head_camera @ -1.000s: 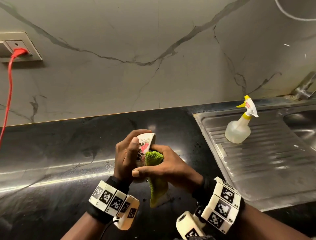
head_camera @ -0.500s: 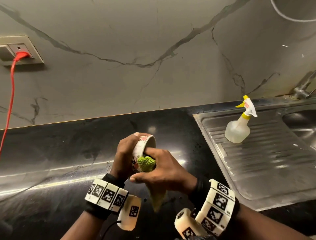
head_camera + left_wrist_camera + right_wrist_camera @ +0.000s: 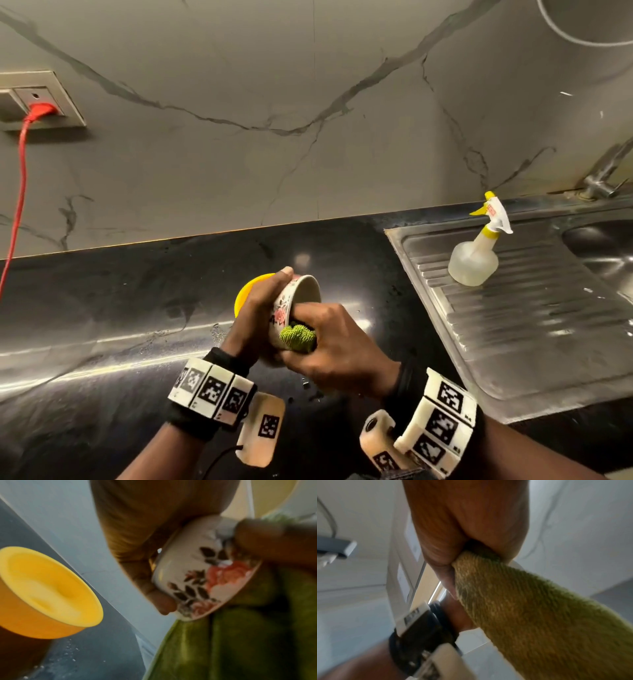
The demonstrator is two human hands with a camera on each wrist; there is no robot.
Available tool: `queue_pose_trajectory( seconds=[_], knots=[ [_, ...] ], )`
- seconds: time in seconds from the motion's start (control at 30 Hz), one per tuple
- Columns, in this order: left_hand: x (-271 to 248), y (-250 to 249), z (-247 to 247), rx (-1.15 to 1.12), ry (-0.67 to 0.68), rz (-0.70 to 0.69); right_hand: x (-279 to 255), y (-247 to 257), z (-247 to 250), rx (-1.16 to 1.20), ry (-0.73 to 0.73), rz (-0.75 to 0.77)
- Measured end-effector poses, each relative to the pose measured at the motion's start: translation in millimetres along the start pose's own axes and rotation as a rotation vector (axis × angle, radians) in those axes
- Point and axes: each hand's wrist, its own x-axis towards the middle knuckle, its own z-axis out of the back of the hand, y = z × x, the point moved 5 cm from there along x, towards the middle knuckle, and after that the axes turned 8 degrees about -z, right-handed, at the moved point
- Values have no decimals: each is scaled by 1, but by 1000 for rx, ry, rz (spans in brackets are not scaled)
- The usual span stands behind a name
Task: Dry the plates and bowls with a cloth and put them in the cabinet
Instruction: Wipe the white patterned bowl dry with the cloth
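Note:
A small white bowl with a pink flower pattern [image 3: 298,301] [image 3: 204,574] is held tilted above the black counter, its mouth turned to the right. My left hand [image 3: 263,308] [image 3: 145,547] grips it from the left, fingers curled round its wall. My right hand [image 3: 329,339] [image 3: 467,524] grips a bunched green cloth [image 3: 297,337] [image 3: 248,635] [image 3: 530,608] and presses it into the bowl's lower rim. The cloth's tail hangs below, mostly hidden in the head view. A yellow bowl [image 3: 248,291] [image 3: 46,592] stands on the counter just behind my left hand.
The black stone counter [image 3: 120,325] has water drops near my hands. To the right lie a steel draining board [image 3: 531,325], a spray bottle [image 3: 478,253] on it, a sink basin and a tap [image 3: 603,174]. A red cable [image 3: 19,192] hangs from a wall socket at left.
The flowered bowl has turned so its mouth faces right and more of its inside shows. My right hand has pushed the cloth lower into it. The yellow bowl now shows behind my left hand.

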Motion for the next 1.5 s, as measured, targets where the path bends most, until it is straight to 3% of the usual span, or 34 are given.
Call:
queue_pose_trajectory(
  seconds=[0.1, 0.23, 0.3, 0.4, 0.53, 0.6, 0.7, 0.87, 0.97, 1.07, 1.2, 1.37, 1.43, 1.5],
  knots=[
    [0, -8, 0, 157, 46, -244, 1, -10, 3, 194, 21, -189],
    [-8, -16, 2, 360, 67, -482, 2, -10, 7, 490, 121, -265],
    [-11, -20, 0, 397, 88, -550, 4, -6, 11, 509, 138, -260],
    [-8, -21, -2, 341, 122, -447, 9, 1, 18, 212, 33, -129],
    [-5, -12, -2, 18, 82, 38, 11, 10, 18, -46, -50, 72],
    [-5, -8, -1, -74, 67, 176, 10, 12, 9, -129, -9, 131],
    [-5, -9, -2, -173, 15, 128, 10, 11, 1, -29, -2, 41],
    [-6, -23, 0, 112, 16, -369, 16, 2, 8, 395, 58, -191],
    [-9, -32, -2, 211, 60, -483, 16, 4, 12, 532, 102, -180],
    [-4, -32, 3, 310, 108, -373, 17, 7, 20, 237, -2, -61],
    [-2, -25, 0, 84, 135, 55, 14, 14, 12, 31, 25, 58],
    [-4, -24, 10, -9, 18, 35, 10, 2, 15, 183, 157, -40],
    [-6, -27, 12, -28, -14, 18, 10, -8, 28, 174, 75, -65],
    [-7, -26, 12, -47, -33, 18, 12, -9, 42, 46, -130, -11]
  ],
)
